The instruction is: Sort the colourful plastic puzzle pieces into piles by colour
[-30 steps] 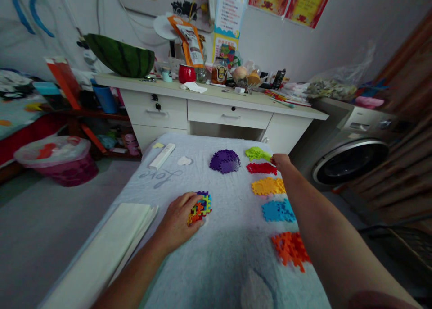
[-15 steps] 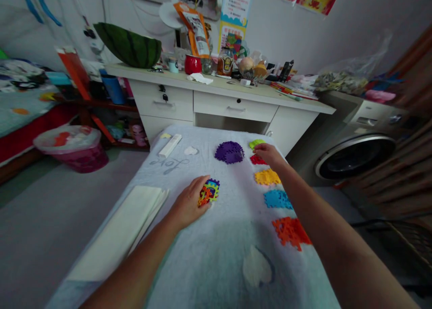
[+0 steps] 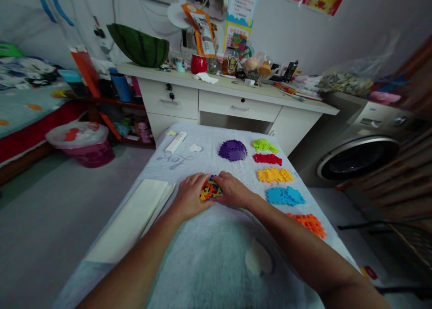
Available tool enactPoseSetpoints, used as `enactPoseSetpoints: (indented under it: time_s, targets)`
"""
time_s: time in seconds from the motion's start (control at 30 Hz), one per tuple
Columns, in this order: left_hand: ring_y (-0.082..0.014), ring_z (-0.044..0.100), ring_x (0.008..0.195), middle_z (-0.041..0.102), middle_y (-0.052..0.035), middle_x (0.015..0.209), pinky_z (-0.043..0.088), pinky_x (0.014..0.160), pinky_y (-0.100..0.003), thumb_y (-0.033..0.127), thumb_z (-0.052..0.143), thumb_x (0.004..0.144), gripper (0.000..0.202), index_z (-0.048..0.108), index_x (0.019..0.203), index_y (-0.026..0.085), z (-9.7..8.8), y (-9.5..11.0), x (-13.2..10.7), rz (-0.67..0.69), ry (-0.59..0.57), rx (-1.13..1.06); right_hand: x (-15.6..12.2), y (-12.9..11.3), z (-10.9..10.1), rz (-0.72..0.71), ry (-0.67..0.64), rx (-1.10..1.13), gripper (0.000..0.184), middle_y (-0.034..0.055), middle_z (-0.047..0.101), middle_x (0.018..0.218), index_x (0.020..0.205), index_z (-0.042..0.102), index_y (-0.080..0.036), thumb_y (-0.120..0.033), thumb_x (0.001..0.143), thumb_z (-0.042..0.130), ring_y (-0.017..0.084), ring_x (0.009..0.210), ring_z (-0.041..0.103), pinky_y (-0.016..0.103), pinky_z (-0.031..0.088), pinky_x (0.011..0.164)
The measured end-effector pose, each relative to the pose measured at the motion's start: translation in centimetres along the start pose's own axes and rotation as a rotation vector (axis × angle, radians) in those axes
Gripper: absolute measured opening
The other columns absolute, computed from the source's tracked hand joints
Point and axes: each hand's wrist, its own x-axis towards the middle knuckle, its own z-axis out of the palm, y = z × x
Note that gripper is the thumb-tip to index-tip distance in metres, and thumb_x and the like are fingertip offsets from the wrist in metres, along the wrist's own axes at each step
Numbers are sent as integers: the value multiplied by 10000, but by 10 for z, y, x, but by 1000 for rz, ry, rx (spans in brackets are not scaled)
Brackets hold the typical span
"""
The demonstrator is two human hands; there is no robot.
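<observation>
A small panel of multicoloured interlocking puzzle pieces point(image 3: 209, 192), in orange, yellow, red and purple, lies on the cloth-covered table between my hands. My left hand point(image 3: 191, 195) wraps its left side. From the right, my right hand point(image 3: 233, 191) closes on its edge, and its fingertips partly hide the pieces beneath. Sorted piles of like pieces line the right side: lime green point(image 3: 265, 145), red point(image 3: 267, 159), yellow point(image 3: 275, 175), blue point(image 3: 285, 196) and orange point(image 3: 309, 224). A round purple pile point(image 3: 232, 150) sits beyond my hands.
To the left, a folded white cloth point(image 3: 130, 221) lies along the table edge, with a white box point(image 3: 176, 143) farther back. A white desk point(image 3: 236, 107) stands at the table's far end. A washing machine point(image 3: 357, 142) is at the right, a pink bin point(image 3: 84, 147) at the left.
My right hand has come back from the lime green and red piles to the multicoloured panel and now grips its right side. My left hand stays on the panel.
</observation>
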Motion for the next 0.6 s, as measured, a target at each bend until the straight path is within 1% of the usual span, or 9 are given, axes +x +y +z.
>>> enactPoseSetpoints:
  time_s: [0.1, 0.2, 0.3, 0.37, 0.43, 0.5, 0.6]
  targets:
    - [-305, 523, 1128, 573, -95, 1245, 418, 975, -444, 385, 762, 643, 661, 545, 1250, 237, -2, 0, -1, -19, -13, 18, -4, 7, 2, 5, 30, 21, 551, 110, 557, 1062, 1242, 556, -125, -237, 729, 723, 228, 972, 548, 338, 442, 883]
    - [-293, 542, 1061, 610, -92, 1163, 437, 932, -433, 382, 739, 681, 552, 591, 1189, 225, -3, 0, -1, -34, -23, 8, -11, 18, 0, 39, 48, 77, 605, 106, 539, 1102, 1290, 521, -141, -195, 723, 724, 217, 991, 557, 332, 449, 904]
    - [-281, 548, 1057, 625, -83, 1150, 435, 937, -425, 375, 729, 708, 528, 587, 1194, 228, -3, 1, 0, -32, -40, -9, -18, 29, -5, 91, 71, 140, 655, 104, 530, 1129, 1305, 508, -157, -206, 702, 762, 214, 989, 574, 341, 460, 902]
    - [-279, 549, 1072, 624, -82, 1173, 434, 948, -427, 365, 724, 723, 536, 570, 1218, 226, -1, 1, 2, -27, -34, -25, -23, 34, -9, 117, 88, 182, 663, 100, 535, 1123, 1285, 519, -169, -231, 685, 793, 201, 934, 589, 339, 475, 858]
    - [-277, 554, 1077, 624, -80, 1188, 437, 953, -431, 341, 722, 729, 540, 558, 1230, 227, 1, 2, 4, -18, -24, -43, -29, 39, -14, 144, 109, 213, 614, 93, 548, 1101, 1233, 541, -178, -257, 685, 805, 178, 854, 592, 322, 483, 791]
    - [-274, 558, 1084, 624, -76, 1193, 442, 956, -428, 316, 725, 727, 544, 552, 1235, 229, 4, 2, 7, -13, -6, -65, -34, 43, -20, 183, 133, 227, 508, 82, 565, 1060, 1148, 565, -178, -274, 704, 792, 158, 786, 584, 301, 478, 730]
    - [-266, 557, 1097, 617, -73, 1203, 448, 957, -417, 291, 722, 729, 549, 542, 1245, 232, 7, 2, 10, -10, 8, -92, -40, 55, -29, 228, 197, 231, 348, 59, 583, 990, 1014, 577, -180, -269, 732, 760, 154, 780, 576, 281, 459, 704]
